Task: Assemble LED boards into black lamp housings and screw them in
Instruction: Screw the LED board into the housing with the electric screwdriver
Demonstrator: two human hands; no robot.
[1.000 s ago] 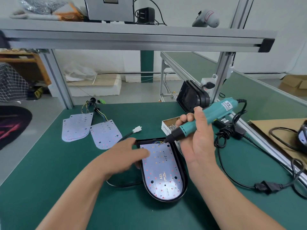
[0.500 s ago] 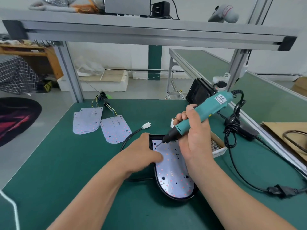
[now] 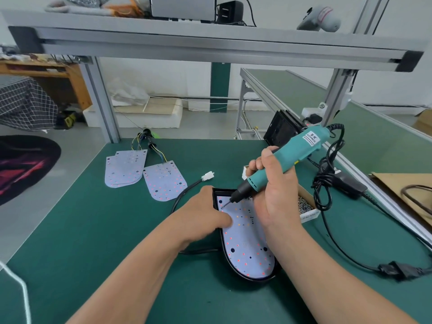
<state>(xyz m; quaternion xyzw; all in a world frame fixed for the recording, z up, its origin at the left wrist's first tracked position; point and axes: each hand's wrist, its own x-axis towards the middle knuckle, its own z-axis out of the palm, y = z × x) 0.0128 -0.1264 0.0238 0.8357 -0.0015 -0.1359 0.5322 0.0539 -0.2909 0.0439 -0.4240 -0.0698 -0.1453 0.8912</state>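
Note:
A black lamp housing (image 3: 236, 270) lies on the green mat with a pale LED board (image 3: 247, 249) seated in it. My left hand (image 3: 203, 216) rests on the housing's left edge, its fingertips on the board. My right hand (image 3: 273, 190) grips a teal electric screwdriver (image 3: 289, 157). The bit tip touches the board's top left corner.
Loose LED boards (image 3: 164, 182) (image 3: 125, 168) with wires lie at the far left of the mat. A small box of screws (image 3: 306, 208) sits right of the housing. The screwdriver's black cable (image 3: 327, 183) coils at right. A white connector (image 3: 208, 176) ends the housing's lead. A black housing (image 3: 280, 129) stands behind.
The screwdriver tip has moved from the board's top middle to its top left corner. My left hand stays on the housing's left side. The camera view has shifted closer.

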